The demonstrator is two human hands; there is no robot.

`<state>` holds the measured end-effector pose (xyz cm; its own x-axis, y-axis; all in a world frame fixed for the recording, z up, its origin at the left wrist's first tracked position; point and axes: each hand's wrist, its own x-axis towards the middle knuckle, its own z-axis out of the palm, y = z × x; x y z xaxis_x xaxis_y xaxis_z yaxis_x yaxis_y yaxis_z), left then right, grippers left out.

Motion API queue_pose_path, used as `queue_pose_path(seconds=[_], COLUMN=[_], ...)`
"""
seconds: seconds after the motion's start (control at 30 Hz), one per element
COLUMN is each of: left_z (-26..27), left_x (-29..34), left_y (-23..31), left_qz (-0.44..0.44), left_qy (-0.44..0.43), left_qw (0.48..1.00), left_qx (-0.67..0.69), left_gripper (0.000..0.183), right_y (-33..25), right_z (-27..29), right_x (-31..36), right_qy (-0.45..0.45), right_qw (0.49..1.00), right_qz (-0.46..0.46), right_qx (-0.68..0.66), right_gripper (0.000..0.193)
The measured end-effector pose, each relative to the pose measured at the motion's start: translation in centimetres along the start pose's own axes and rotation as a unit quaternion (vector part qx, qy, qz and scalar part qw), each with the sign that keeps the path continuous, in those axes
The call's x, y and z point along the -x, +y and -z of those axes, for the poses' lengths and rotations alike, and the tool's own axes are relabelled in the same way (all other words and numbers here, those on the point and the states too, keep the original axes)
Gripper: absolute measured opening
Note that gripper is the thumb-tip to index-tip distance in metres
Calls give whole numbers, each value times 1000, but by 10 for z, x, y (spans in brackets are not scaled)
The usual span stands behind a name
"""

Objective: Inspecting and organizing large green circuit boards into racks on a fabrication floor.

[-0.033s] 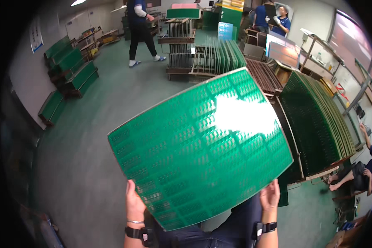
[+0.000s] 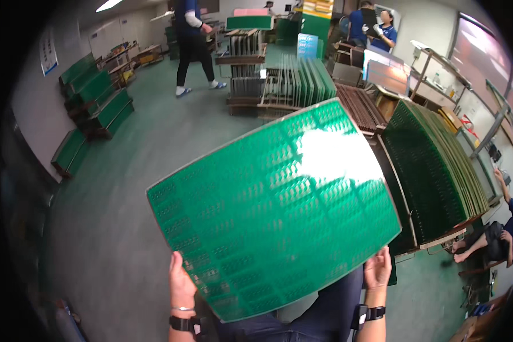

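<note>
Holding one large green circuit panel (image 2: 273,211) up in front of the body, tilted, glare patch on upper right of its face. Left hand (image 2: 180,285) clamped on lower left edge of the panel, thumb on the front face; right hand (image 2: 377,269) clamped on lower right edge, fingers wrapped from behind. One dark wristband on each wrist, two in total.

Right of the panel: one slotted rack (image 2: 439,171) filled with green panels stood on edge, packed close, too many to count. Behind it, one rack of brown slots (image 2: 362,108), seemingly unfilled. Further back, one rack (image 2: 299,80) with pale green panels upright, count not readable.

Along left wall: four low stacks of green panels (image 2: 94,97) on pallets or carts, leaning in a row.

People counted: one standing on the green floor (image 2: 125,188) at top centre, two at top right by a doorway, one seated at far right edge, legs stretched out. Four in total besides the wearer.
</note>
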<state>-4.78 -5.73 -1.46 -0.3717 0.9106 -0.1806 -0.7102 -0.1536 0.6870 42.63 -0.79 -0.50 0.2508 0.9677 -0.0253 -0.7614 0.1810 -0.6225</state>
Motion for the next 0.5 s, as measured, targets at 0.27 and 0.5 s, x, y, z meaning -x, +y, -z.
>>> queue_pose_path(seconds=[0.27,0.5], left_z=[29,0], left_x=[4,-3], left_y=[46,68], left_qz=[-124,-139], left_qy=[50,-42], left_qw=[983,983], left_qx=[-126,-111], left_gripper=[20,15], right_y=[-78,-71], right_z=[4,-43], right_x=[-4,-20], right_qy=[-52,-95], right_qw=[959,919], right_qz=[-109,-13], right_qx=[255,383], right_gripper=[44,25])
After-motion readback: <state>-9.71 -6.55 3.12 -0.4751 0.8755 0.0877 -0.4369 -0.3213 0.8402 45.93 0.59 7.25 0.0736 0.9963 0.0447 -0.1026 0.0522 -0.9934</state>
